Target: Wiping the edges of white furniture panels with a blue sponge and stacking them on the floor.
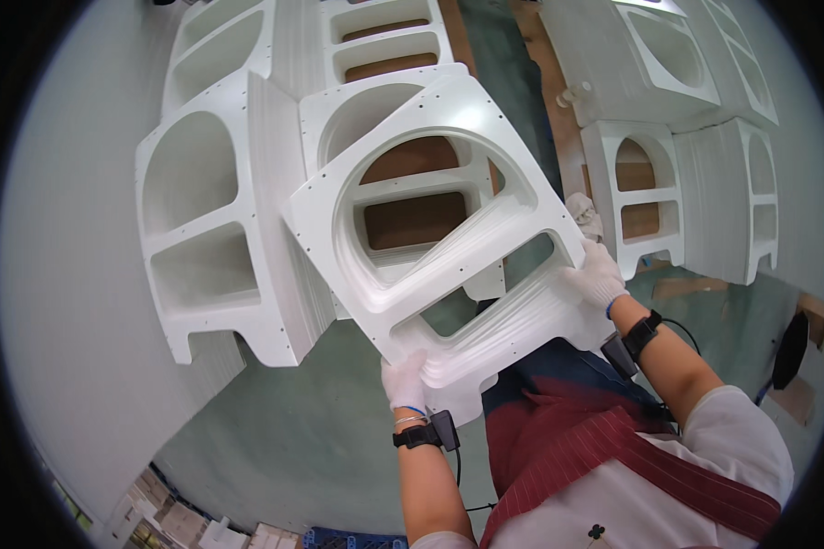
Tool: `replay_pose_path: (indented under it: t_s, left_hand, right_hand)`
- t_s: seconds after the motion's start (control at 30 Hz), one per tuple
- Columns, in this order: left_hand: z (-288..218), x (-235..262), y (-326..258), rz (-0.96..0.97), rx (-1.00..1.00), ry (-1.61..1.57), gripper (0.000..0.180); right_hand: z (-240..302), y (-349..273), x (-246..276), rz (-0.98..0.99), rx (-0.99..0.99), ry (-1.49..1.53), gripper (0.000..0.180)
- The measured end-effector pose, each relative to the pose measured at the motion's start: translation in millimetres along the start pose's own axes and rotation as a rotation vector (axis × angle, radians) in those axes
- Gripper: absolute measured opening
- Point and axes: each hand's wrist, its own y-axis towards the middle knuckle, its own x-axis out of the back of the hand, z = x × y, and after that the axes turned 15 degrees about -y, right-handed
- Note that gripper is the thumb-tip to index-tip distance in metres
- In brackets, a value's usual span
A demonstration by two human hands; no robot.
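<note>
Both my hands wear white gloves and grip a white moulded panel with a large rounded opening, a longer slot and small holes along its border. Several layered edges show inside its openings, so it looks like a nested stack of such panels. My left hand is closed on the near left corner. Closed on the right edge is my right hand, its fingers partly hidden. The panel is held turned at an angle over another stack of white panels, which shows behind it and through its openings.
Stacked white panels stand close on the left, with more stacks at the right and along the back. A crumpled white thing lies beyond my right hand. Brown cardboard lies under the right stacks, on a green floor.
</note>
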Motion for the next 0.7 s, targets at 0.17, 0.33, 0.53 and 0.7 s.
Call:
replay_pose_path:
  t_s: [0.17, 0.33, 0.53, 0.7]
  left_hand:
    - [-30.9, -6.5, 28.7, 0.061, 0.044, -0.188, 0.054]
    - [-41.8, 19.9, 54.3, 0.176, 0.175, -0.272, 0.054]
    - [-64.3, 23.3, 80.0, 0.288, 0.214, -0.195, 0.044]
    - [-70.2, 11.3, 67.4, 0.249, 0.123, -0.173, 0.042]
  right_hand:
    - [8.4, 4.1, -14.1, 0.025, -0.128, -0.050, 0.075]
    - [27.3, -4.9, -3.8, 0.079, -0.043, 0.038, 0.073]
    - [53.6, 33.8, 3.2, 0.062, 0.076, 0.430, 0.077]
    - [28.3, 54.9, -11.1, 0.118, 0.180, 0.680, 0.062]
